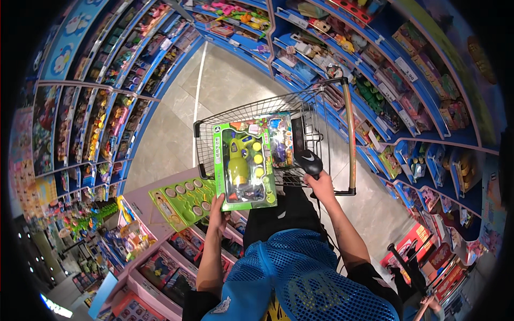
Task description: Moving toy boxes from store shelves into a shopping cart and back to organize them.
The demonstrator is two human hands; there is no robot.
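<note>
Boxed toy blaster (249,160), green-bordered with a clear window and yellow-green balls, is held above the shopping cart (349,134); whether it also rests on the wire is unclear. The left hand (216,213) pinches its lower-left corner; the right hand (321,186) is wrapped around a black handheld scanner (308,162) just beside it. So the box is up and the scanner in hand; whether any code has been read does not show. A second boxed toy (281,138) lies beyond. Characters line the blaster box's left border, and price tags (405,69) front the right-hand shelves.
</note>
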